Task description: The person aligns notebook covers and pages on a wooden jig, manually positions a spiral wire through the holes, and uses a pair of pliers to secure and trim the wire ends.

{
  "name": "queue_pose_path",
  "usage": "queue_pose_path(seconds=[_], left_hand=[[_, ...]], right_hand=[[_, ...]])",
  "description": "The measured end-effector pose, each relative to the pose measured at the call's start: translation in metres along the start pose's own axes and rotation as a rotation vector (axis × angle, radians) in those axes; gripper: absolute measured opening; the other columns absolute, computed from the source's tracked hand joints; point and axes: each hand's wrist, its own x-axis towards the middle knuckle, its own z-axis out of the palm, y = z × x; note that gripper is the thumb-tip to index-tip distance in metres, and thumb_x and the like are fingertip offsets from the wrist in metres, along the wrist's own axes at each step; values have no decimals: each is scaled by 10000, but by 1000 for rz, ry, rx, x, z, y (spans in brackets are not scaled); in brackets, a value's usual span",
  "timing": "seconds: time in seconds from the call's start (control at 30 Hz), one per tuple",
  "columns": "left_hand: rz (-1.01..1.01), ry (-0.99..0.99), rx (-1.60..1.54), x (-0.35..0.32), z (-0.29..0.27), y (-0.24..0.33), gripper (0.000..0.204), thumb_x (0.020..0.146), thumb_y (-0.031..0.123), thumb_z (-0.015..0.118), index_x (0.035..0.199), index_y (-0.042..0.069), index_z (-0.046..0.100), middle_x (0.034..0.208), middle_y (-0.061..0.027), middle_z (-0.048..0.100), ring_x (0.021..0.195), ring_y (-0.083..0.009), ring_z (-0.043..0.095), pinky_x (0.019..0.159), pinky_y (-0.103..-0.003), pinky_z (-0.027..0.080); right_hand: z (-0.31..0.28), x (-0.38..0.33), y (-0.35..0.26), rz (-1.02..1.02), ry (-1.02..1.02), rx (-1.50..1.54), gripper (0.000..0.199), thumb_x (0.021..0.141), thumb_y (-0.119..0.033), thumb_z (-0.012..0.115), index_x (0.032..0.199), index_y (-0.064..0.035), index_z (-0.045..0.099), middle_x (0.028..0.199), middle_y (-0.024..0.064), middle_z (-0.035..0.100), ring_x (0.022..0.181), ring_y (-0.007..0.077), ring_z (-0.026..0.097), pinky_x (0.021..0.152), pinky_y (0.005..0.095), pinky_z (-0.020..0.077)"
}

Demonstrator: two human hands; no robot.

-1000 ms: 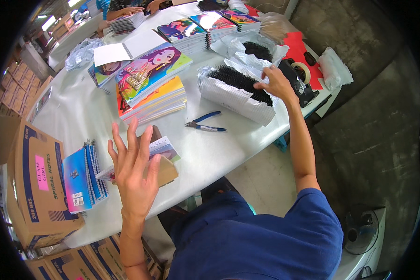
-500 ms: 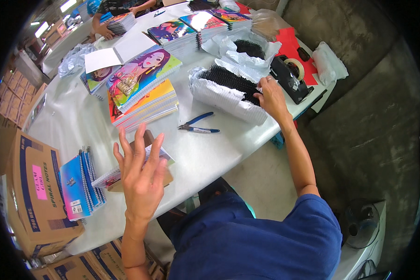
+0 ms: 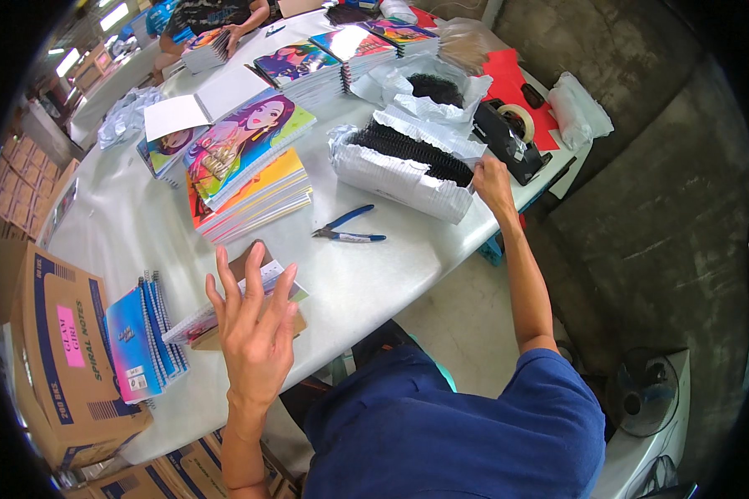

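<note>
Head view: black coils (image 3: 404, 151) in a ragged, opened white wrapper (image 3: 399, 185), on the table (image 3: 341, 283) beyond and to the right of the blue-handled cutters (image 3: 349, 218). Right hand (image 3: 493, 183) to the right of the cutters, at the coils' near end, fingers bunched together; whether pinching a coil or only wrapper, impossible to tell. Left hand (image 3: 258, 341) left of and nearer than the cutters, fingers spread over a booklet (image 3: 193, 325); contact uncertain. Likely hazards: snagging of neighbouring coils, from interlocked turns under a sideways pull; tearing of the wrapper, from a grip on its slack edge; spillage, from dragging toward the table edge. Long axis slanting from directly beyond the cutters to their right; near end pointing toward the right hand.
</note>
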Motion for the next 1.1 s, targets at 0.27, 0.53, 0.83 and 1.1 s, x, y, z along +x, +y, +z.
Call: queue_pose_path(seconds=[0.27,0.53,0.83,1.1], left_hand=[[17,-7,-36,3,9,5,387,835,5,655,1214,82,673,1461,-162,467,1428,-418,282,1141,-572,176],[32,-12,-55,-2,14,5,414,805,8,673,1209,97,676,1442,-173,478,1408,-464,285,1106,-630,193],[37,-11,-72,-2,10,10,439,792,-16,674,1216,94,673,1446,-164,479,1417,-443,285,1117,-607,191],[-47,33,18,-13,-10,-1,433,810,-18,661,1232,74,663,1456,-166,472,1431,-418,278,1138,-566,186]], right_hand=[[21,-7,56,547,147,657,162,841,-31,544,789,109,605,714,181,642,644,277,655,571,410,516],[4,-30,53,680,121,769,281,799,37,584,1069,92,530,907,155,602,785,251,641,659,387,532],[-3,42,-89,-471,-163,240,84,834,13,621,906,9,663,871,142,668,795,295,641,724,347,502],[76,90,-122,-575,-410,-208,199,797,-211,690,850,-21,665,929,220,673,909,401,652,762,494,525]])
